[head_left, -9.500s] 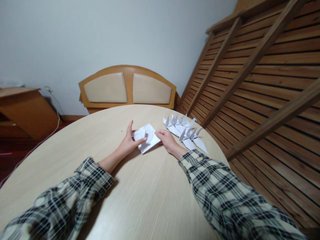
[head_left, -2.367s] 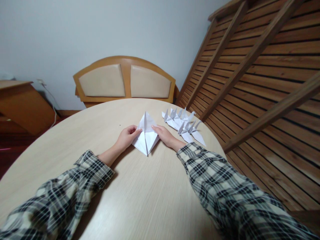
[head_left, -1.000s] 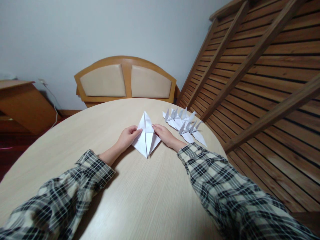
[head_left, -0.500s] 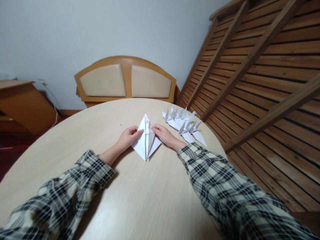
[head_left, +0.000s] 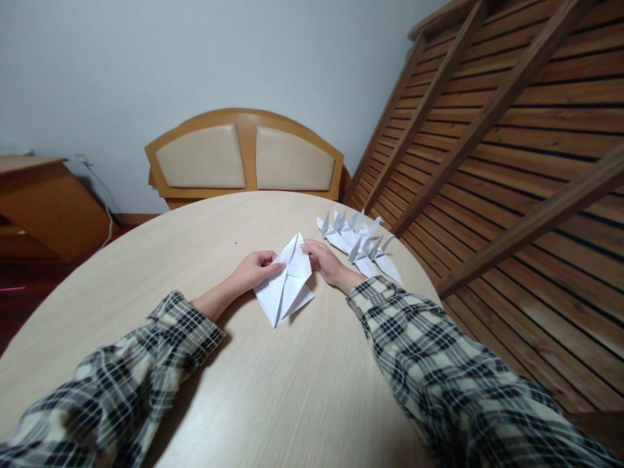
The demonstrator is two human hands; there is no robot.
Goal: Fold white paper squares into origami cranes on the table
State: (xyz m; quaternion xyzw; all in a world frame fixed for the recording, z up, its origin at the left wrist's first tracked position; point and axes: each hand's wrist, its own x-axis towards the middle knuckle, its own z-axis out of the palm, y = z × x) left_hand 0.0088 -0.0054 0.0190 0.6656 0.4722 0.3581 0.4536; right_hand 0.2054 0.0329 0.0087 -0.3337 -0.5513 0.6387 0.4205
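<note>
A white sheet of folded paper (head_left: 287, 279), kite-shaped with a crease down its middle, is held between my two hands over the table. My left hand (head_left: 257, 268) pinches its left side, thumb on top and the other fingers partly hidden. At the upper right edge, my right hand (head_left: 325, 261) grips the paper with thumb and fingers closed. The lower flaps stand slightly apart at the bottom right. Just right of my right hand, several white folded paper cranes (head_left: 361, 259) stand in two rows.
The round pale wooden table (head_left: 292, 403) fills the foreground. Behind it stands a headboard (head_left: 249, 156) with two beige panels. A slatted wooden frame (head_left: 487, 169) leans along the right side, close to the table edge. A wooden desk (head_left: 53, 208) is at far left.
The folded paper has tilted clockwise, its top tip moving right and its bottom tip left. Its right side has swung over, showing a smoother face. My right hand has shifted slightly right.
</note>
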